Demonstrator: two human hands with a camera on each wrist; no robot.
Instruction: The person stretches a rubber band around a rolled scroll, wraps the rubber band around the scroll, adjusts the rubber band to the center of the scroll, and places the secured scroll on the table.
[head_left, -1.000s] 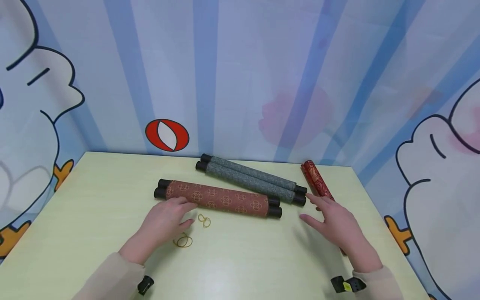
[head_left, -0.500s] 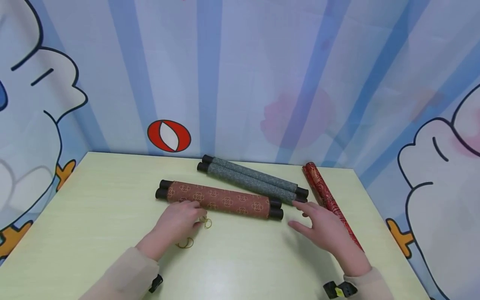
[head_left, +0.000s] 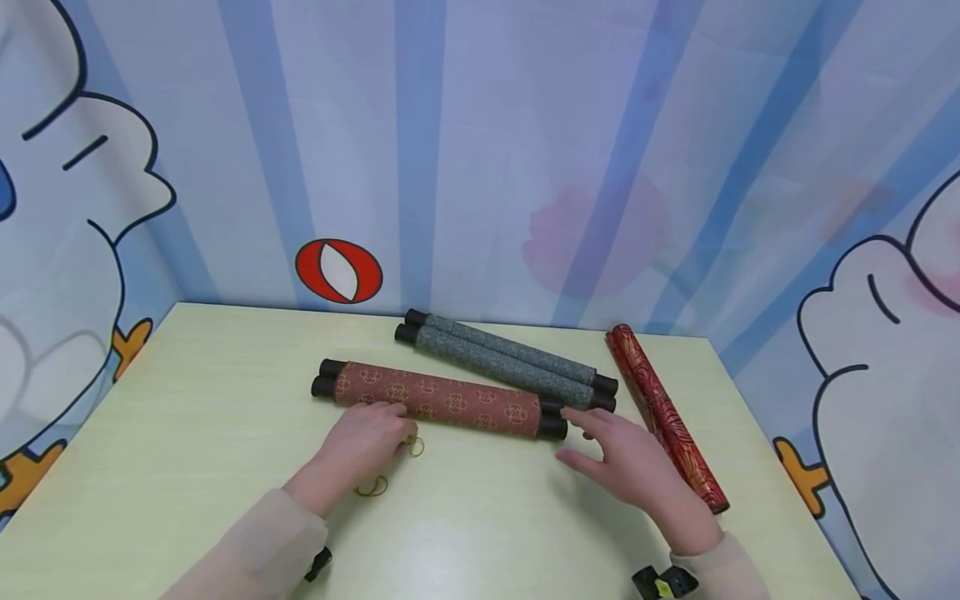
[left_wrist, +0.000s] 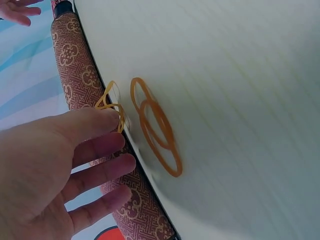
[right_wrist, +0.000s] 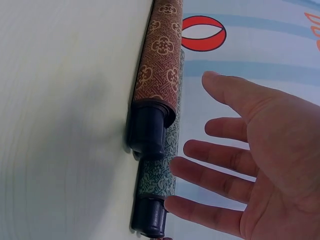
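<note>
A brownish-red patterned scroll (head_left: 450,402) with black rod ends lies rolled from both sides on the table. At its near side, my left hand (head_left: 371,437) pinches a thin yellow rubber band (left_wrist: 109,105) between thumb and index finger. Another rubber band (left_wrist: 170,142), in overlapping loops, lies on the tabletop nearer to me. My right hand (head_left: 630,462), fingers spread and holding nothing, hovers beside the scroll's right black ends. Its palm and loose fingers show in the right wrist view.
Behind lies a grey-green scroll (head_left: 502,362) with black ends, its right end close to the brownish-red one. A shiny red and gold roll (head_left: 667,417) slants along the table's right side. A printed cloth backdrop (head_left: 480,167) rises at the table's far edge.
My left hand has moved right to the nearer side of the scroll and closed its fingertips on a rubber band. My right hand has shifted left, away from the red roll.
</note>
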